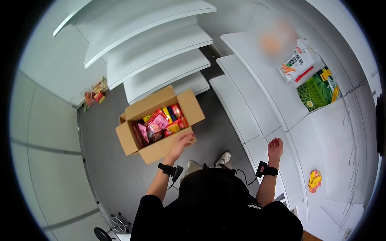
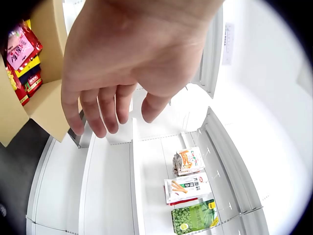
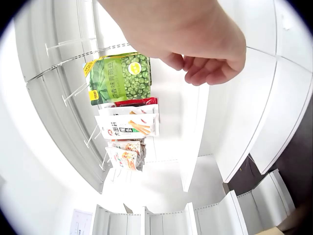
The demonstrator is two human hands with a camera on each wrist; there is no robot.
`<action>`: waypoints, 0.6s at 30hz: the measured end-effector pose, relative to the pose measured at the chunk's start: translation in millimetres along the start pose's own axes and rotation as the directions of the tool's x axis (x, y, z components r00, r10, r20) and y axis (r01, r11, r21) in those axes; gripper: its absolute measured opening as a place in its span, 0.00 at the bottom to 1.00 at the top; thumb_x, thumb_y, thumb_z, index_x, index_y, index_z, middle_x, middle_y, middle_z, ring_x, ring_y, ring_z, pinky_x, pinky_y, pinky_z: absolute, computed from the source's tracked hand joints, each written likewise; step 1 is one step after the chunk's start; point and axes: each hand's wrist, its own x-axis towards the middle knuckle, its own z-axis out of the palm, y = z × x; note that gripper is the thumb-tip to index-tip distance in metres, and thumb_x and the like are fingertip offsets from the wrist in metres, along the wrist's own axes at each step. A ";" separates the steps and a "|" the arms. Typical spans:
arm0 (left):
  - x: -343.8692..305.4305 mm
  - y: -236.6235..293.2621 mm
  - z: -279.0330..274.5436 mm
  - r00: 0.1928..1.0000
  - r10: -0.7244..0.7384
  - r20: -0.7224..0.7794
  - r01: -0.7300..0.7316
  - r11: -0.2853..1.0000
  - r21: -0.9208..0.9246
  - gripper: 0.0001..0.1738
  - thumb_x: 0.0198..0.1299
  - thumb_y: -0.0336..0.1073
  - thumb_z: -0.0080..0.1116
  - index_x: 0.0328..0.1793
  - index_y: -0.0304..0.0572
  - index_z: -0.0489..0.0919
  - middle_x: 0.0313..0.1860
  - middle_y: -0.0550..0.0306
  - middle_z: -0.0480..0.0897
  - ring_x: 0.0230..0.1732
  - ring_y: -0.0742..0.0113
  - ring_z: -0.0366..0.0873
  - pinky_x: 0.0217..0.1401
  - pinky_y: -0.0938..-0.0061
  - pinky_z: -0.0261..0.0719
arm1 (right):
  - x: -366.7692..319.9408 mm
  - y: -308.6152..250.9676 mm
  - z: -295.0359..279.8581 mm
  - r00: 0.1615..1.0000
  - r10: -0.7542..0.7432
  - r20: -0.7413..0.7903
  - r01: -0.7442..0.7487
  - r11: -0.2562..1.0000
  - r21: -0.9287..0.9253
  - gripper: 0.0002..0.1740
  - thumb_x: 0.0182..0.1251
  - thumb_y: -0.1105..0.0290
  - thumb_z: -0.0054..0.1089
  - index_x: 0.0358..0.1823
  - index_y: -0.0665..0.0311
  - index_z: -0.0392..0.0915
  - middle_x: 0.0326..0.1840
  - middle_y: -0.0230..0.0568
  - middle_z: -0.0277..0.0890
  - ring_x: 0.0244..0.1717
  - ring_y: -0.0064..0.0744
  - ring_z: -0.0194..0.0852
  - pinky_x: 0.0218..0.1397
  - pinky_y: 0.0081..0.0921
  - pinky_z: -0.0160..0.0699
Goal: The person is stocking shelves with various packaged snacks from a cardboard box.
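Note:
My left hand [image 1: 181, 144] hangs at the near side of an open cardboard box [image 1: 150, 154], overlapping its flap in the head view. In the left wrist view the left hand [image 2: 132, 63] holds nothing, its fingers loosely bent and spread. Bright snack packets [image 1: 159, 122] in red, pink and yellow fill the box. My right hand [image 1: 275, 148] is over the white shelves on the right, empty, with loosely curled fingers. Near it in the right wrist view are a green pea snack bag [image 3: 122, 78], white snack bags [image 3: 129, 126] and smaller packets [image 3: 124, 155] lined up on a shelf.
Tiered white shelves [image 1: 161, 44] stand behind the box, and more shelves [image 1: 257, 92] run along the right. A yellow and red packet [image 1: 315, 181] lies on the right shelf. Other packets [image 1: 96, 93] sit on the floor by the left wall. A wheeled stool base [image 1: 119, 223] is at lower left.

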 end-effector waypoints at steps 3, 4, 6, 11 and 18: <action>-39.1 3.9 -63.7 0.996 0.004 -0.089 -0.001 0.999 0.037 0.18 0.67 0.42 0.51 0.58 0.41 0.74 0.55 0.58 0.78 0.56 0.66 0.75 0.60 0.68 0.72 | -32.4 70.2 4.7 0.991 0.128 0.032 -0.128 0.992 0.019 0.07 0.64 0.67 0.58 0.39 0.60 0.75 0.37 0.32 0.76 0.40 0.26 0.72 0.42 0.26 0.75; -36.4 -8.8 -57.5 0.996 0.011 -0.094 -0.012 1.000 -0.007 0.18 0.67 0.42 0.51 0.58 0.41 0.74 0.55 0.58 0.78 0.56 0.66 0.75 0.59 0.68 0.72 | -30.8 58.6 12.2 0.992 0.119 0.041 -0.119 0.993 -0.015 0.06 0.64 0.67 0.58 0.38 0.60 0.75 0.37 0.32 0.76 0.39 0.26 0.72 0.41 0.25 0.75; -44.1 -17.6 -68.4 0.990 0.030 -0.141 -0.035 0.999 -0.035 0.17 0.68 0.42 0.50 0.57 0.41 0.75 0.54 0.58 0.79 0.55 0.66 0.75 0.58 0.68 0.72 | -35.2 70.6 27.7 0.985 0.158 0.065 -0.154 0.987 -0.054 0.05 0.63 0.68 0.59 0.37 0.60 0.75 0.36 0.31 0.77 0.37 0.26 0.73 0.41 0.24 0.74; -73.7 -38.2 -109.5 0.960 0.036 -0.277 -0.061 0.995 -0.084 0.16 0.67 0.42 0.51 0.55 0.43 0.75 0.53 0.58 0.79 0.54 0.66 0.76 0.58 0.68 0.72 | -51.7 127.1 63.1 0.934 0.321 0.158 -0.295 0.941 -0.164 0.05 0.61 0.68 0.61 0.36 0.58 0.75 0.34 0.30 0.77 0.37 0.25 0.73 0.41 0.26 0.74; -114.5 -57.1 -150.0 0.896 -0.009 -0.444 -0.058 0.989 -0.138 0.17 0.66 0.43 0.51 0.56 0.42 0.75 0.53 0.57 0.80 0.55 0.64 0.76 0.58 0.67 0.72 | -89.6 213.3 111.7 0.824 0.536 0.184 -0.462 0.823 -0.330 0.05 0.62 0.69 0.60 0.36 0.58 0.75 0.35 0.30 0.75 0.37 0.25 0.72 0.42 0.25 0.74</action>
